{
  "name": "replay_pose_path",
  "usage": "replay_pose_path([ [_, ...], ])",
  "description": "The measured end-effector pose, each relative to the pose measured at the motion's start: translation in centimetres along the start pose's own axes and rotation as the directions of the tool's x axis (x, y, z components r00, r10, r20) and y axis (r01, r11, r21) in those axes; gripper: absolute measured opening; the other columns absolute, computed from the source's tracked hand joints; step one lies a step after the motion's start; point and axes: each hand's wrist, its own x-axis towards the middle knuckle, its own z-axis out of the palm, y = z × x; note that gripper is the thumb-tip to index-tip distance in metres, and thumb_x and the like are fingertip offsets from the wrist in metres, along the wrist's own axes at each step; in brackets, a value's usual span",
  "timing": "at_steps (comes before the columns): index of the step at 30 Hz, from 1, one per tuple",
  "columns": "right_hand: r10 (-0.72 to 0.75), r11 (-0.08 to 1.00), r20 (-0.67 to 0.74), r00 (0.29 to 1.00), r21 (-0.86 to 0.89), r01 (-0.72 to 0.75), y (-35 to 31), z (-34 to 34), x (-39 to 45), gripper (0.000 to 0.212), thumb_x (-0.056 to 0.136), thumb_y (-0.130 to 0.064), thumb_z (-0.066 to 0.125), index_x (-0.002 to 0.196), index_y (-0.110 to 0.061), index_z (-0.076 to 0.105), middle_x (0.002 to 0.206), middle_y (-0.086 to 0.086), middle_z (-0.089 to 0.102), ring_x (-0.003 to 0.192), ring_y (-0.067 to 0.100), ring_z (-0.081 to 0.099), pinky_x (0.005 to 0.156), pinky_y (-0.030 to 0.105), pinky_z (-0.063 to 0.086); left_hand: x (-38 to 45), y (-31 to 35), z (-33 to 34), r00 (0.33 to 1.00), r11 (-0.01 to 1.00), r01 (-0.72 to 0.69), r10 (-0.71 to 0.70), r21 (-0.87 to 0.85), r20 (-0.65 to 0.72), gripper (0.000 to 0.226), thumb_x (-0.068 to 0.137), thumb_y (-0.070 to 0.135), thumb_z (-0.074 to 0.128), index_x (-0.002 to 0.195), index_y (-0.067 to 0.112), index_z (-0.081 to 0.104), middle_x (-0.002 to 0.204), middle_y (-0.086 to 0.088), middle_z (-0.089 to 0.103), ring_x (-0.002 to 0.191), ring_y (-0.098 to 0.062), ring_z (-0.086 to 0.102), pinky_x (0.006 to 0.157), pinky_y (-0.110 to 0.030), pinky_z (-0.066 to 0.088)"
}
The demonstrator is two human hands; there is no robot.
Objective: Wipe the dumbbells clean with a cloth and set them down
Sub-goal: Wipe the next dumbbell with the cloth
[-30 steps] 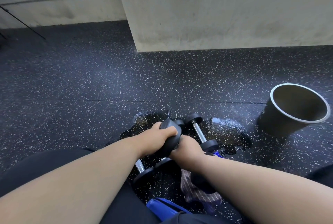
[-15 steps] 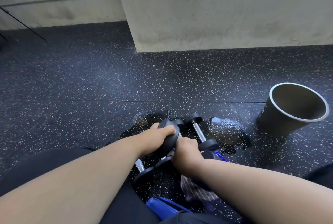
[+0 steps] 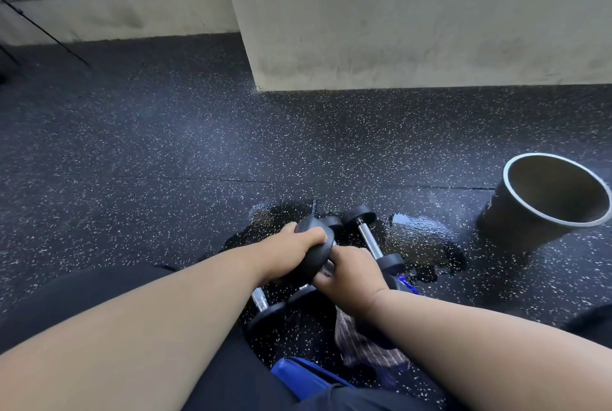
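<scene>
My left hand [image 3: 291, 250] grips the black round head of a raised dumbbell [image 3: 314, 245], fingers curled over its top edge. My right hand [image 3: 352, 276] is closed around that dumbbell's handle just below the head; a striped cloth [image 3: 361, 342] hangs beneath this hand. Another dumbbell [image 3: 371, 238] with a chrome handle lies on the wet floor just beyond my hands. A further dumbbell [image 3: 265, 306] lies under my left wrist, partly hidden.
A puddle [image 3: 417, 235] darkens the speckled rubber floor to the right of the dumbbells. A round bucket [image 3: 530, 215] stands at the right. A concrete pillar [image 3: 397, 30] rises ahead. Something blue [image 3: 308, 374] sits near my legs.
My right hand has slid a little up the handle toward the head that my left hand holds. The dumbbell has barely shifted.
</scene>
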Motion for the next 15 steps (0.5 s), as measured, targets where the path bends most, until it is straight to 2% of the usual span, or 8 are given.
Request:
replay_pose_path([
  [2,0.025,0.998,-0.014,1.000,0.060,-0.024,0.1,-0.2,-0.4,0.034,0.078,-0.054,0.049,0.079,-0.022,0.059,0.076,-0.001,0.069,0.076,0.026,0.067,0.070,0.040,0.052,0.0,0.0,0.0,1.000,1.000,0.000,0.000,-0.007,0.002,0.071,0.066,0.066,0.064,0.129,0.035,0.058,0.115,-0.011,0.077,0.081,-0.027,0.073,0.070,-0.033,0.058],
  [5,0.073,0.977,-0.015,0.997,0.204,-0.068,0.1,-0.6,-1.0,0.021,0.079,-0.044,0.055,0.076,-0.026,0.045,0.073,-0.005,0.062,0.072,0.022,0.061,0.068,0.041,0.049,0.3,0.0,0.0,1.000,1.000,0.000,0.000,-0.007,-0.004,0.064,0.066,0.067,0.065,0.123,0.038,0.060,0.114,-0.011,0.078,0.086,-0.031,0.076,0.078,-0.042,0.062],
  [8,0.068,0.953,-0.006,0.998,0.298,-0.063,0.3,-0.8,-1.2,0.016,0.085,-0.034,0.060,0.081,-0.028,0.046,0.074,-0.008,0.060,0.072,0.017,0.058,0.071,0.041,0.050,0.2,0.2,0.1,1.000,1.000,-0.013,0.013,-0.009,-0.007,0.067,0.067,0.065,0.064,0.127,0.037,0.060,0.111,-0.010,0.078,0.074,-0.025,0.074,0.066,-0.032,0.056],
  [11,0.092,0.930,0.030,0.995,0.354,-0.096,0.7,-1.1,-1.3,0.023,0.091,-0.029,0.063,0.076,-0.032,0.045,0.069,-0.011,0.058,0.068,0.011,0.053,0.071,0.040,0.048,-0.1,0.4,0.1,1.000,1.000,-0.024,0.024,-0.005,-0.003,0.061,0.073,0.062,0.063,0.129,0.036,0.059,0.109,-0.009,0.078,0.069,-0.021,0.071,0.063,-0.028,0.051],
  [15,0.110,0.920,0.044,0.993,0.372,-0.118,1.3,-1.8,-0.6,0.021,0.095,-0.028,0.064,0.080,-0.036,0.051,0.068,-0.017,0.060,0.064,-0.003,0.054,0.065,0.022,0.041,0.0,0.0,0.0,1.000,1.000,-0.014,0.014,-0.005,-0.006,0.066,0.070,0.065,0.063,0.128,0.033,0.059,0.111,-0.009,0.076,0.078,-0.024,0.070,0.068,-0.032,0.051],
])
